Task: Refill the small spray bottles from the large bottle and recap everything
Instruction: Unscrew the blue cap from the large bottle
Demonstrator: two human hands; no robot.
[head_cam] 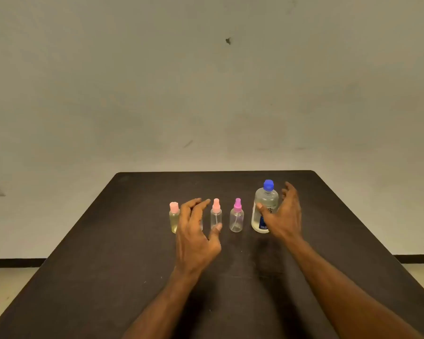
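Large bottle [264, 211] blue-capped; small spray bottles [236, 217] pink-topped; table [108, 253] dark brown.

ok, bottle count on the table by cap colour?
Light pink caps: 2, the left bottle and the spray bottle
Magenta cap: 1, the spray bottle
Blue cap: 1, the large bottle
Total: 4 visible. The left hand may hide another.

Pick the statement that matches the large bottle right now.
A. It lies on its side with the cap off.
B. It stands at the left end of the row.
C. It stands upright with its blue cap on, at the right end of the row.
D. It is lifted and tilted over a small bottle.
C: the large bottle stands upright on the table, blue cap on, right of the small bottles, with the right hand open beside it.
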